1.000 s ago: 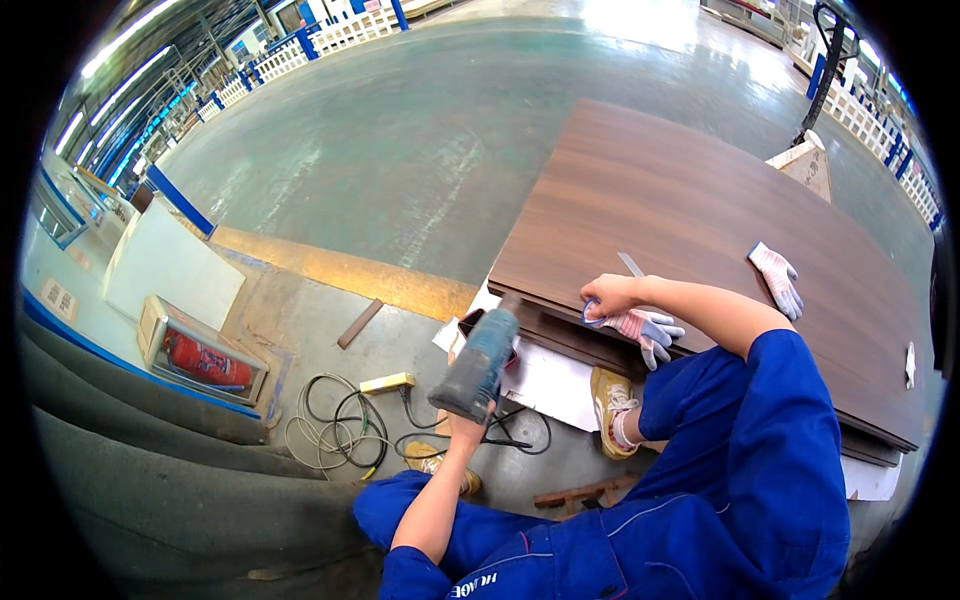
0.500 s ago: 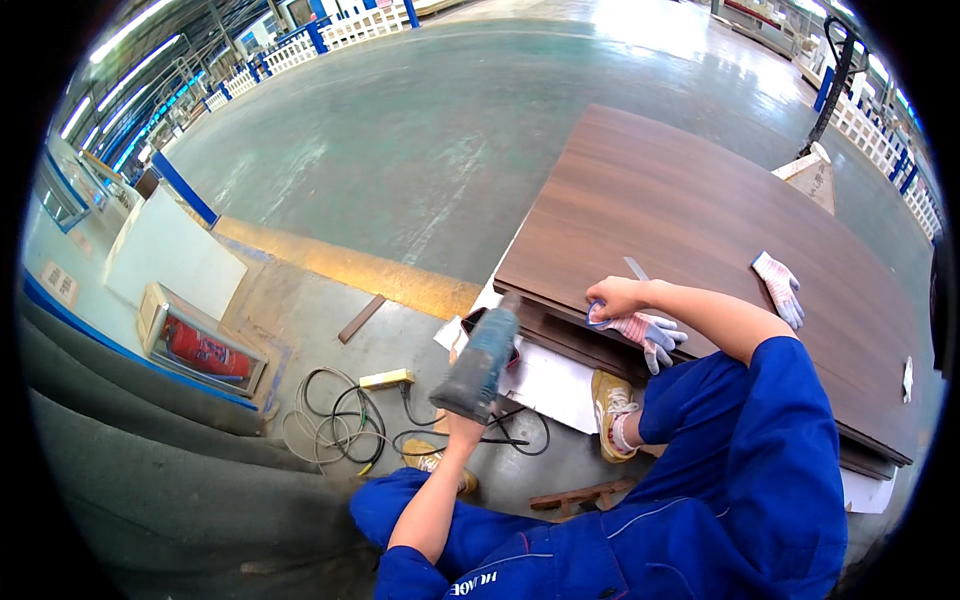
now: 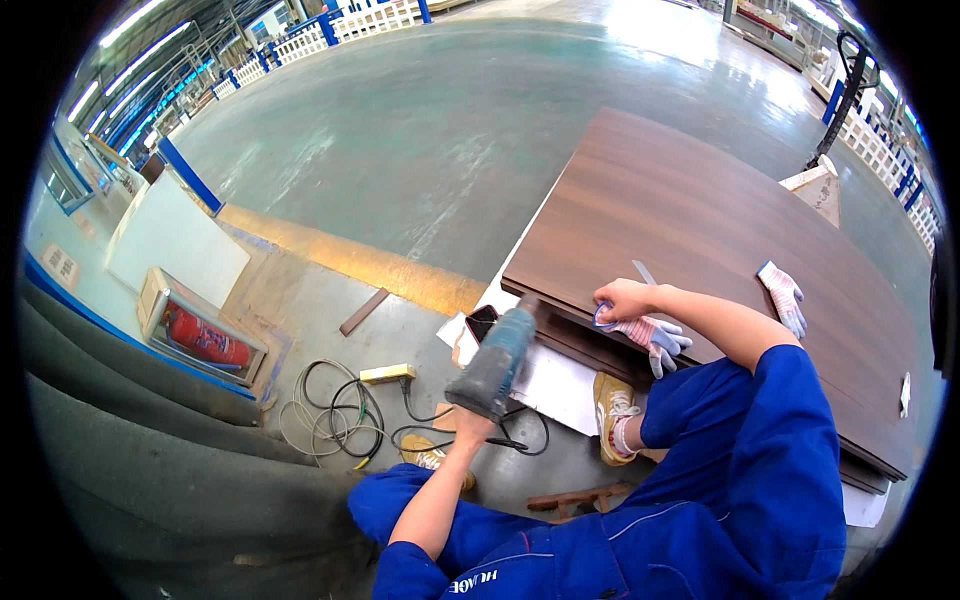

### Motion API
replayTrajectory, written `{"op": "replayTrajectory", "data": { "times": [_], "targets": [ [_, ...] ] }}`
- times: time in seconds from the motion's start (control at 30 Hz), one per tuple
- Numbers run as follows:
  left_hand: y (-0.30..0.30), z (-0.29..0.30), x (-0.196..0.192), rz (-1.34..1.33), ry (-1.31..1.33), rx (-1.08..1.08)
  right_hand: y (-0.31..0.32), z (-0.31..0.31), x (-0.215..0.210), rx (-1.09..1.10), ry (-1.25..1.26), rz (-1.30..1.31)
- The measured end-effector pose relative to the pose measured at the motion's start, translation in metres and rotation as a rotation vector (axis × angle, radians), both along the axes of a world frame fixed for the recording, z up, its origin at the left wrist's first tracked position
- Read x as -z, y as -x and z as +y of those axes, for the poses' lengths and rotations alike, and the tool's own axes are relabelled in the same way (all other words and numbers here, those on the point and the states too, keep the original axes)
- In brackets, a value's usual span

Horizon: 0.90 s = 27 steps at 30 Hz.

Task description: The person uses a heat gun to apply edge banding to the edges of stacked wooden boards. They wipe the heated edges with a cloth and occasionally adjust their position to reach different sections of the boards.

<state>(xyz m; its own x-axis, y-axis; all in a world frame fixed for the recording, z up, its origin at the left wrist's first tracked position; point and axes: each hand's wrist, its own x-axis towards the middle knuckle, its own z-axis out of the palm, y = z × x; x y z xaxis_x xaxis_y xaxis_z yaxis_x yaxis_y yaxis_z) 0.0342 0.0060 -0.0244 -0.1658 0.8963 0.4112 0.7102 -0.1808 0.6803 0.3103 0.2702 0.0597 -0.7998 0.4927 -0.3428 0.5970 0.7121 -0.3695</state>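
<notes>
My left hand (image 3: pixel 472 424) is wrapped round the rear of a blue-green and black heat gun (image 3: pixel 500 362). The gun's metal nozzle tilts up toward the near left corner of a dark brown wood-grain panel (image 3: pixel 660 200). Over the panel's front edge my right hand (image 3: pixel 625 298) is closed at the blue-rimmed cuff of a striped work glove (image 3: pixel 652 336), whose grey fingers hang past the edge. My fingertips are partly hidden. Just behind that hand lies a thin grey strip (image 3: pixel 643 271). Another striped glove (image 3: pixel 783 298) rests farther right on the panel.
A phone (image 3: pixel 482 322) lies beside the panel's left corner. Coiled cables (image 3: pixel 340 415) and a yellow power strip (image 3: pixel 388 373) are on the floor at left. A red fire extinguisher (image 3: pixel 206 336) sits in a box. Behind the panel stands a pallet jack (image 3: pixel 845 100).
The heat gun and my left hand have moved slightly right, and more of the phone shows. My right hand stays at the glove. The whole view has shifted a little.
</notes>
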Motion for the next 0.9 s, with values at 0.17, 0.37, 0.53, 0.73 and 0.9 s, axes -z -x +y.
{"op": "replayTrajectory", "data": {
  "times": [0.17, 0.37, 0.53, 0.73, 0.9],
  "targets": [
    [-0.008, 0.008, 0.010, -0.005, -0.045, 0.081, 0.001, 0.001, 0.001, 0.008, 0.018, -0.012],
    [0.027, 0.012, 0.035, -0.376, -0.077, -0.290, 0.007, 0.000, 0.000, 0.003, 0.001, -0.006],
    [-0.005, 0.001, -0.002, -0.199, -0.011, -0.154, -0.002, 0.001, 0.001, 0.011, 0.000, 0.000],
    [0.002, 0.008, 0.043, -0.451, 0.057, -0.071, 0.006, 0.001, 0.003, -0.007, -0.008, -0.001],
    [0.015, 0.019, 0.009, -0.820, 0.030, -0.095, 0.003, 0.000, -0.001, 0.000, -0.014, -0.029]
  ]
}}
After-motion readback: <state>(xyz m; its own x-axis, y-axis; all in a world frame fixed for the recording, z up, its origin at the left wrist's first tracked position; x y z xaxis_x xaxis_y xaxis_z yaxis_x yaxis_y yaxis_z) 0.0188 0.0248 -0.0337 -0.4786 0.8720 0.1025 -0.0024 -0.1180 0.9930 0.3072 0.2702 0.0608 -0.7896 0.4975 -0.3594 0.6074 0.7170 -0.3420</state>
